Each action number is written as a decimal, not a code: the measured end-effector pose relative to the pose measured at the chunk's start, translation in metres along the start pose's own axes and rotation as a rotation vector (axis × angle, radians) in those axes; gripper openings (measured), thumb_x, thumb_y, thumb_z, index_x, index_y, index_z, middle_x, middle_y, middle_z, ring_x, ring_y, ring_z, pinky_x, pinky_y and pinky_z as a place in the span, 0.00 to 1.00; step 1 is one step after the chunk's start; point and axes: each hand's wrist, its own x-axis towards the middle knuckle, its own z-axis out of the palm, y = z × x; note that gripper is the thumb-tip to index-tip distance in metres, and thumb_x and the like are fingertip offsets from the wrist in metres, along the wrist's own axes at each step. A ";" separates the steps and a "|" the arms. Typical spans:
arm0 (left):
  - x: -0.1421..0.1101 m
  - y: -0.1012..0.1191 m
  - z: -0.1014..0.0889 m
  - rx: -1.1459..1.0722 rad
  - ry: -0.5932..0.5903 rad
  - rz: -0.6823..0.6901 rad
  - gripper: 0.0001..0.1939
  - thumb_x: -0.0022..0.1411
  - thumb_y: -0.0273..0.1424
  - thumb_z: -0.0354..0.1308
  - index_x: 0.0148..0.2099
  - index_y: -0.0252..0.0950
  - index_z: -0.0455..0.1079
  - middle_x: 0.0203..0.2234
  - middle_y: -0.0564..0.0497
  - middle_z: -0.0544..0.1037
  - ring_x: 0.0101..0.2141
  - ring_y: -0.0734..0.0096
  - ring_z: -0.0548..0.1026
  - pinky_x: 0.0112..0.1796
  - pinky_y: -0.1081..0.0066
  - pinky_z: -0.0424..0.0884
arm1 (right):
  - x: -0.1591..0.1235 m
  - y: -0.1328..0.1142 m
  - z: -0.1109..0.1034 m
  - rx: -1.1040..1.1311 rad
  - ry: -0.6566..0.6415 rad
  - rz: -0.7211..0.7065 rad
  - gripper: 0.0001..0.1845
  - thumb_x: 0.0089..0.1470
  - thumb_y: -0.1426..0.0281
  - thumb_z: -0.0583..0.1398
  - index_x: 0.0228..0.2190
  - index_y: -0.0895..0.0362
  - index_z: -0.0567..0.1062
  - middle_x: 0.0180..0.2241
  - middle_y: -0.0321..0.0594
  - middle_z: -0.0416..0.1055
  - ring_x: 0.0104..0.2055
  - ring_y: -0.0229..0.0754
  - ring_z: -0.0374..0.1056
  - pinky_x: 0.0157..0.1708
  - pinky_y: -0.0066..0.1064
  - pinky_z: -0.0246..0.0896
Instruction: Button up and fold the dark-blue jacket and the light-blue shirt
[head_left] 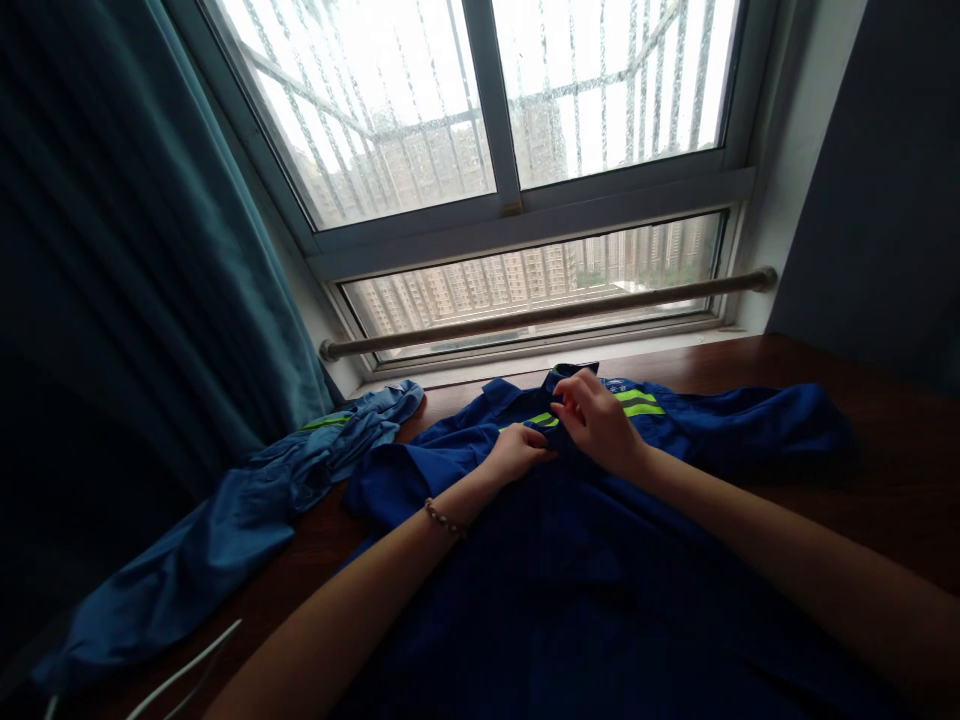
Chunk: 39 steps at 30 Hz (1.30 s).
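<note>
A dark blue work shirt (600, 560) with yellow-green reflective stripes lies spread on a brown wooden table (885, 440). My left hand (516, 450), with a bead bracelet on the wrist, is closed and pinches the shirt fabric near the collar. My right hand (596, 415) is closed too, its fingers gripping the shirt's front at the chest, right beside the left hand. Both hands meet at the upper middle of the shirt.
A second, lighter blue garment (247, 510) lies crumpled at the left of the table. A teal curtain (135, 250) hangs on the left. A window (487, 150) with a rail stands behind the table. A white cable (187, 670) lies at the near left.
</note>
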 end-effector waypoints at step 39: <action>-0.007 -0.031 0.021 -0.028 0.210 0.226 0.14 0.54 0.37 0.54 0.23 0.31 0.65 0.17 0.54 0.64 0.22 0.77 0.61 0.24 0.75 0.55 | -0.039 0.033 0.033 -0.138 -0.361 -0.188 0.12 0.56 0.65 0.54 0.25 0.59 0.67 0.28 0.41 0.64 0.30 0.40 0.61 0.29 0.30 0.55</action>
